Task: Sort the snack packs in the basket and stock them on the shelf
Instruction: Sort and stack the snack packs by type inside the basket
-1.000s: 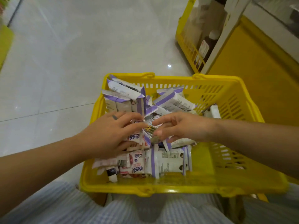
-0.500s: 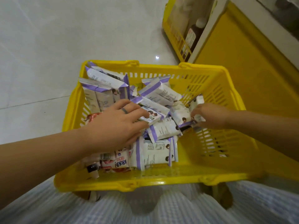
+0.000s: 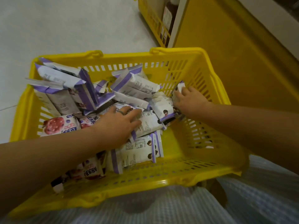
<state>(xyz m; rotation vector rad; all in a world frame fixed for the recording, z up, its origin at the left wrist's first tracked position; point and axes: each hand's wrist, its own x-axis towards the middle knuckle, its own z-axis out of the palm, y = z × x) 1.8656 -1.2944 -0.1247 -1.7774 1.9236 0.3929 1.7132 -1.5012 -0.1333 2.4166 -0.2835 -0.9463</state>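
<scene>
A yellow plastic basket [image 3: 208,152] sits in front of my knees, filled with several snack packs. Most are white and purple packs [image 3: 139,88], heaped from the far left corner to the middle. Red and white strawberry packs [image 3: 59,125] lie at the near left. My left hand [image 3: 118,125] rests palm down on the heap in the middle, fingers spread over a white pack [image 3: 148,126]. My right hand [image 3: 189,101] is at the right side of the heap and grips a small white and purple pack [image 3: 179,88] near the basket's right wall.
A yellow shelf base [image 3: 242,65] rises on the right, close to the basket. Behind it stands a second yellow basket [image 3: 153,18] holding a dark bottle [image 3: 168,15]. Pale tiled floor [image 3: 64,25] spreads to the left and beyond. My checked trousers [image 3: 178,207] fill the bottom edge.
My right hand moved from the middle of the heap to the basket's right side and took hold of a small pack. My left hand stayed on the heap. The view shifted right.
</scene>
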